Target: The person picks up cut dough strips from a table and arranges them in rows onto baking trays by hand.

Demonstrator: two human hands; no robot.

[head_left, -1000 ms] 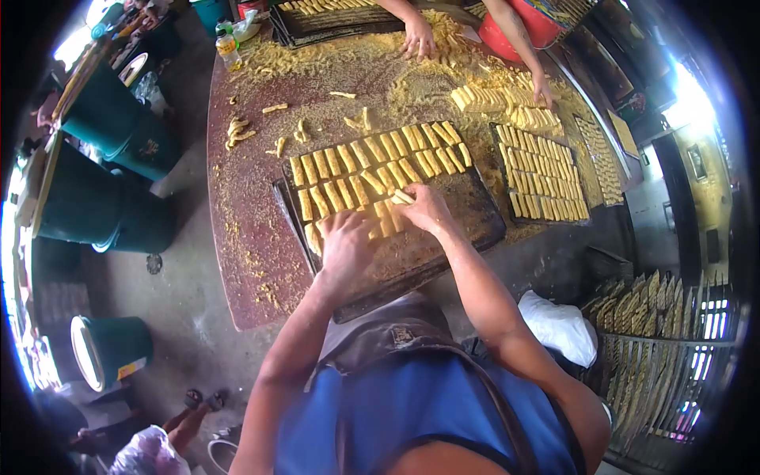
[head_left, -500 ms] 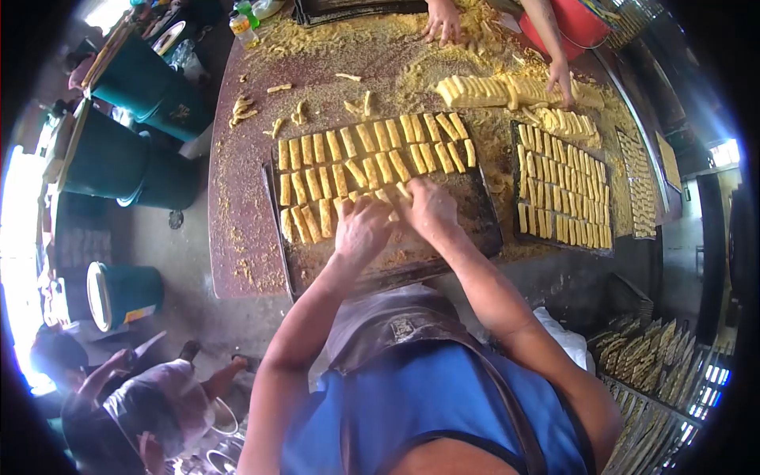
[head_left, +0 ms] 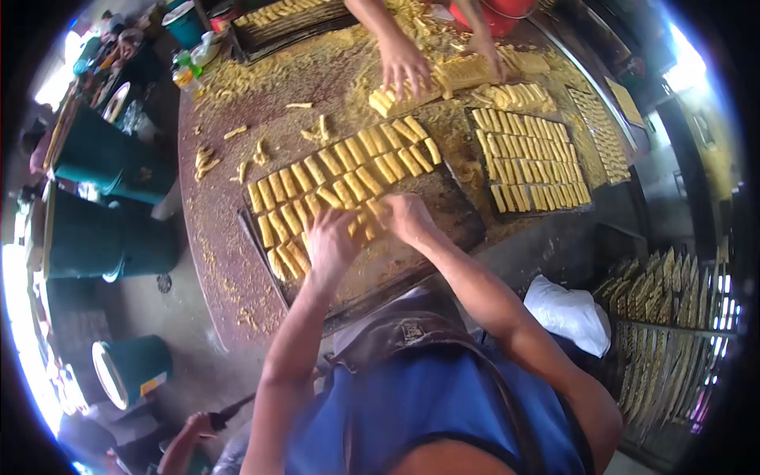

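Note:
A dark baking tray (head_left: 455, 207) lies before me with rows of yellow dough sticks (head_left: 340, 158) on its far and left parts. My left hand (head_left: 331, 241) is over the third row, its fingers spread and touching the sticks there. Beside it, my right hand (head_left: 405, 219) has its fingers bent together at the right end of that row. A stick shows at its fingertips, partly covered by the fingers. The near right part of the tray is bare apart from crumbs.
A co-worker's hands (head_left: 405, 67) rest on a long row of cut dough (head_left: 467, 73) at the far side. A filled tray (head_left: 532, 162) lies right. Loose scraps (head_left: 206, 162), bottles (head_left: 184, 77) and a red bucket (head_left: 495, 17) are around. Green bins (head_left: 111, 233) stand left.
The third row has grown longer under my hands. The co-worker's left-side hand has moved from the crumbs onto the cut dough. The whole view has shifted and turned.

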